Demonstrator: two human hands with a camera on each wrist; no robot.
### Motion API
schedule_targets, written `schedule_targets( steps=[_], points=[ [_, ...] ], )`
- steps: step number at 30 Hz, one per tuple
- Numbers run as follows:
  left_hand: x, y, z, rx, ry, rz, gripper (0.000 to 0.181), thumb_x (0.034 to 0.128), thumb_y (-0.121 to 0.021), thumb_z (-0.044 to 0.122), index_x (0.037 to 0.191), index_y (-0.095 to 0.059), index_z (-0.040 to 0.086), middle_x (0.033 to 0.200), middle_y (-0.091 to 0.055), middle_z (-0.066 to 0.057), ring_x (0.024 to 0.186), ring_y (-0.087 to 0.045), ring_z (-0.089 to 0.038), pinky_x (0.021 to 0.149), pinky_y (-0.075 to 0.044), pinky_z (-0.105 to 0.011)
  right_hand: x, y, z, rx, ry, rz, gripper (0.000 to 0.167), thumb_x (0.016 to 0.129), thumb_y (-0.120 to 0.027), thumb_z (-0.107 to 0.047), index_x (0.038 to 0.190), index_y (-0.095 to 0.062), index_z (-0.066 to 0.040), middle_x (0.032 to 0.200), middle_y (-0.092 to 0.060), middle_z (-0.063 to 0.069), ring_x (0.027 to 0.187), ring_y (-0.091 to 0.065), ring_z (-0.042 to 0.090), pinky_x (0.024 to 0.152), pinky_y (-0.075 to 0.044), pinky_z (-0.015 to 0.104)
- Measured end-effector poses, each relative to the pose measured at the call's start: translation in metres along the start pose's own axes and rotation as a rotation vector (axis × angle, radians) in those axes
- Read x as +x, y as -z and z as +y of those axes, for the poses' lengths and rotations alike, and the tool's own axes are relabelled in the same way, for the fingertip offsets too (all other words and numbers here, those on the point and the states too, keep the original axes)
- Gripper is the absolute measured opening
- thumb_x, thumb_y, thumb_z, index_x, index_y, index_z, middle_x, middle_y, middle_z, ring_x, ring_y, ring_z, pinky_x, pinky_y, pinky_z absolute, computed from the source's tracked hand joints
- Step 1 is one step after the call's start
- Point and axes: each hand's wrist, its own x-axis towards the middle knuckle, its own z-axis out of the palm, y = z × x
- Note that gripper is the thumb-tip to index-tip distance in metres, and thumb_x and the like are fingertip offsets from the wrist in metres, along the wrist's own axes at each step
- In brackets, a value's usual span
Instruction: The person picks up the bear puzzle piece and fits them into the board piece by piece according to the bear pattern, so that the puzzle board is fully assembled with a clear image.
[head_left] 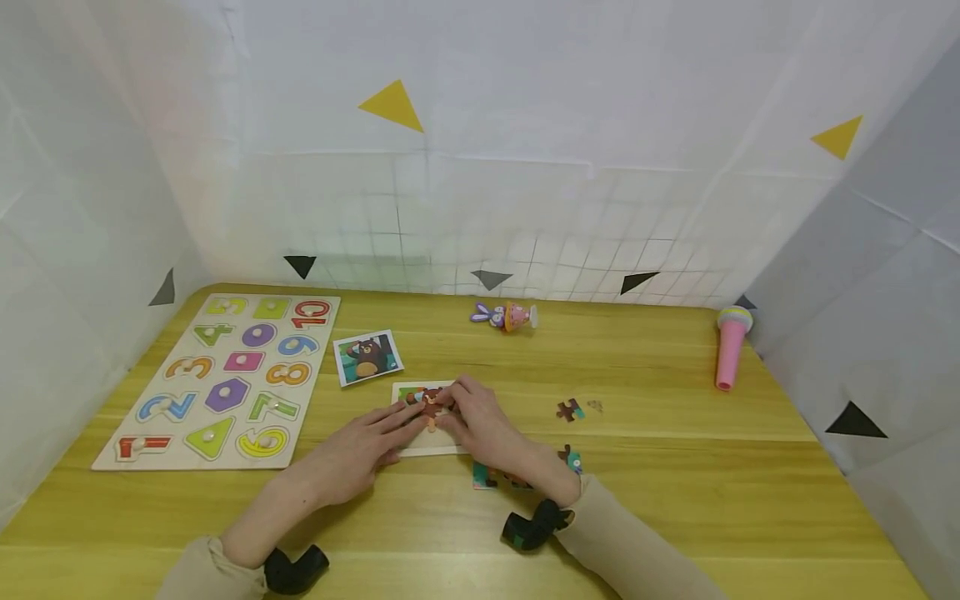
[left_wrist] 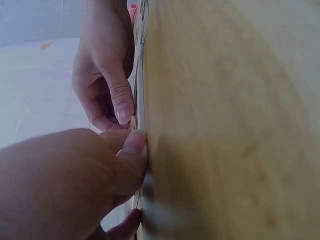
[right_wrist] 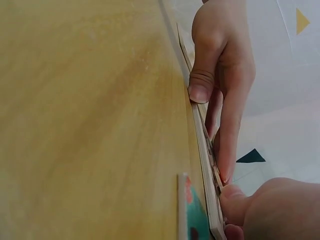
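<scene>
A small jigsaw tray (head_left: 417,444) with a pale border lies on the table between both hands. Brown bear jigsaw pieces (head_left: 431,403) sit in its upper part. My left hand (head_left: 347,454) reaches in from the left, its extended fingers pressing on the pieces; in the right wrist view the left thumb (right_wrist: 199,93) rests at the tray's edge. From the right, my right hand (head_left: 483,425) pinches a jigsaw piece at the tray between thumb and fingers. That piece is mostly hidden by the fingers. Beneath the right wrist lie more jigsaw pieces (head_left: 483,477), partly covered.
Right of the tray is a loose brown and teal piece (head_left: 568,409). A bear picture card (head_left: 367,358) lies behind the left hand. A number-and-shape board (head_left: 303,408) fills the left side. A rabbit toy (head_left: 510,317) lies at the back, a pink toy microphone (head_left: 730,350) far right.
</scene>
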Motion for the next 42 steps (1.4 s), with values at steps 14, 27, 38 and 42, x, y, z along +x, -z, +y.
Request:
schedule_targets(
  steps=[14,27,38,42],
  points=[
    [0.000,0.000,-0.001,-0.026,0.033,-0.016,0.056,0.1032,-0.052,0.012,0.156,-0.037,0.018,0.163,-0.031,-0.006,0.147,-0.033,-0.035,0.115,-0.036,-0.055,0.001,0.001,0.000,0.010,-0.084,-0.035,0.018,0.095,-0.069,-0.014,0.111,-0.068,-0.006,0.100,-0.057,0.007,0.086,-0.057,0.017,0.075,-0.051,0.027],
    [0.001,0.002,0.003,-0.026,0.042,-0.015,0.055,0.1016,-0.053,0.008,0.155,-0.040,0.014,0.162,-0.034,-0.005,0.145,-0.037,-0.036,0.115,-0.036,-0.055,0.003,0.003,-0.005,0.031,-0.147,-0.023,0.014,0.093,-0.073,-0.016,0.103,-0.077,-0.007,0.095,-0.057,0.005,0.075,-0.056,0.013,0.064,-0.047,0.020],
    [0.005,0.002,0.009,-0.033,0.093,-0.009,0.053,0.0987,-0.055,0.007,0.151,-0.046,0.011,0.160,-0.037,-0.003,0.148,-0.031,-0.032,0.117,-0.034,-0.051,0.002,0.005,-0.007,0.053,-0.153,-0.006,0.016,0.091,-0.074,-0.011,0.104,-0.079,-0.002,0.093,-0.058,0.004,0.072,-0.052,0.015,0.059,-0.041,0.020],
    [0.008,-0.001,0.010,-0.065,0.109,-0.001,0.047,0.1010,-0.056,0.014,0.148,-0.049,0.012,0.160,-0.037,-0.003,0.146,-0.036,-0.030,0.114,-0.039,-0.050,0.002,0.005,-0.006,0.055,-0.160,-0.012,0.017,0.092,-0.073,-0.012,0.106,-0.078,-0.003,0.094,-0.058,0.004,0.070,-0.049,0.010,0.058,-0.041,0.020]
  ],
)
